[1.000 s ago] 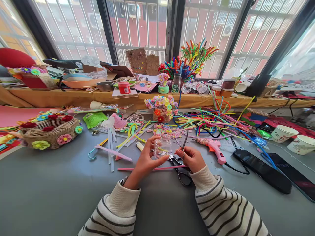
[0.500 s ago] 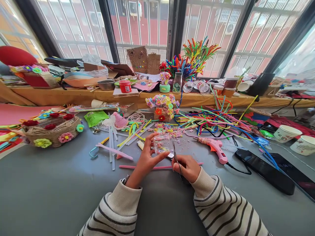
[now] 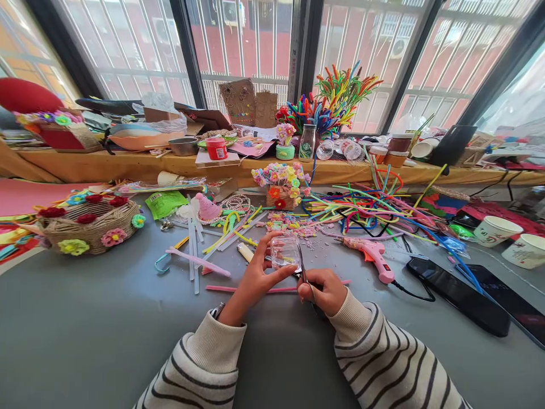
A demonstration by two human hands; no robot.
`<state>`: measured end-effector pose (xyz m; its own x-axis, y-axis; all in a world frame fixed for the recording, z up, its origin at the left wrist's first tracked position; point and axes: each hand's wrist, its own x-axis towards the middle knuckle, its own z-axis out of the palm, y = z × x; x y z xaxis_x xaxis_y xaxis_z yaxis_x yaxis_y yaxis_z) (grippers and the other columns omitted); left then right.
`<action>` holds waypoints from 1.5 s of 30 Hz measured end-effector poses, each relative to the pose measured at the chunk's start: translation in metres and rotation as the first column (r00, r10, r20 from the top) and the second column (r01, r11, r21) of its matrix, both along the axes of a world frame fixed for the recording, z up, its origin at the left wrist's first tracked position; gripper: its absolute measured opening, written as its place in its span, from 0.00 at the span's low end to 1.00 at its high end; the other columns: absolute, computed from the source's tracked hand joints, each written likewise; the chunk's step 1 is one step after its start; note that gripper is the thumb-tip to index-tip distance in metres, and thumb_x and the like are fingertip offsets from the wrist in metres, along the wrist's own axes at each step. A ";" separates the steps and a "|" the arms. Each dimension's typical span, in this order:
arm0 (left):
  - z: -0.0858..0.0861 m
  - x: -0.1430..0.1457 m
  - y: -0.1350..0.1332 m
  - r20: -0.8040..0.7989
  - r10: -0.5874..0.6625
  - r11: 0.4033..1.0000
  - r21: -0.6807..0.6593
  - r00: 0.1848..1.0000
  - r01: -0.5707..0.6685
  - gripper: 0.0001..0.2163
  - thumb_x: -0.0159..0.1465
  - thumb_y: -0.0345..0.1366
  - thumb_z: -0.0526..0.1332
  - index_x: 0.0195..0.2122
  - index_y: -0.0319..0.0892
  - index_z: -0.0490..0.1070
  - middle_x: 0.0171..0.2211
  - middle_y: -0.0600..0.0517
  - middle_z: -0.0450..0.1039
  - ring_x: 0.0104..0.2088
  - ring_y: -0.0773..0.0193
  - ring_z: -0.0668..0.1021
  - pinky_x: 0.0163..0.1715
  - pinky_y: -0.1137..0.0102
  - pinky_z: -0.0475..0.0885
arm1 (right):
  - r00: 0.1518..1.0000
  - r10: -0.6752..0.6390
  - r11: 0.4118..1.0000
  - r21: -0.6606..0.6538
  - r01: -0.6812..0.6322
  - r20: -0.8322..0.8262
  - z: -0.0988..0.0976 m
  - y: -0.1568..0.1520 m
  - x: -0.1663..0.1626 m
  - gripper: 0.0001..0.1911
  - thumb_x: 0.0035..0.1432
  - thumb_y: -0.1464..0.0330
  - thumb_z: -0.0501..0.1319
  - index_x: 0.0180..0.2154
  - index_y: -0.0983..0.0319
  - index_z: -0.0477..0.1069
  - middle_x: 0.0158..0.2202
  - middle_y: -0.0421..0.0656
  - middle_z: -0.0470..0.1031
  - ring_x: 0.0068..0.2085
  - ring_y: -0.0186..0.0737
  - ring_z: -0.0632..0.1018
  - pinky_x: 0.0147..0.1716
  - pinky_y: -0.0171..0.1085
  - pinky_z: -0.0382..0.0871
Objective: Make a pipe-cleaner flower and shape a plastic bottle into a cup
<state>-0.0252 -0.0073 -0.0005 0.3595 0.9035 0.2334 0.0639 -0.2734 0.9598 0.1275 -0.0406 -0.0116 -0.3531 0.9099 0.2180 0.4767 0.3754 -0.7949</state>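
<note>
Between the thumb and fingers of my left hand (image 3: pixel 255 277) is a clear plastic cup (image 3: pixel 284 252), held sideways above the table. My right hand (image 3: pixel 324 291) grips a pair of scissors (image 3: pixel 303 262), whose blades point up against the cup's right-hand edge. Whether the blades are cutting into the plastic I cannot tell. Below the hands lies a pink stick (image 3: pixel 221 288). A cream-handled tool (image 3: pixel 245 253) lies partly hidden behind my left hand.
A pink glue gun (image 3: pixel 374 259) and two phones (image 3: pixel 457 295) lie to the right. Pipe cleaners (image 3: pixel 366 207) are heaped behind. On the left stand a twine basket (image 3: pixel 91 227) and several glue sticks (image 3: pixel 193 255). A flower pot (image 3: pixel 281 196) stands behind the cup.
The cup has turned and shifted slightly to the right in my left hand, against the scissors. The scissors have tilted a little; my right hand has barely moved.
</note>
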 end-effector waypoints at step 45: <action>-0.001 -0.002 0.002 0.383 -0.007 0.963 -0.247 0.924 0.109 0.19 0.52 0.50 0.47 0.35 0.38 0.58 0.24 0.51 0.65 0.19 0.70 0.66 0.16 0.74 0.60 | 0.966 -0.074 0.995 -0.039 0.087 0.247 0.000 0.001 0.002 0.32 0.46 0.47 0.40 0.15 0.66 0.64 0.13 0.37 0.57 0.18 0.28 0.58 0.18 0.30 0.50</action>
<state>-0.0268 -0.0049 -0.0014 0.3450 0.9306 0.1223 -0.3230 -0.0046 0.9464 0.1293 -0.0400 -0.0115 -0.3154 0.9449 0.0881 0.6863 0.2912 -0.6665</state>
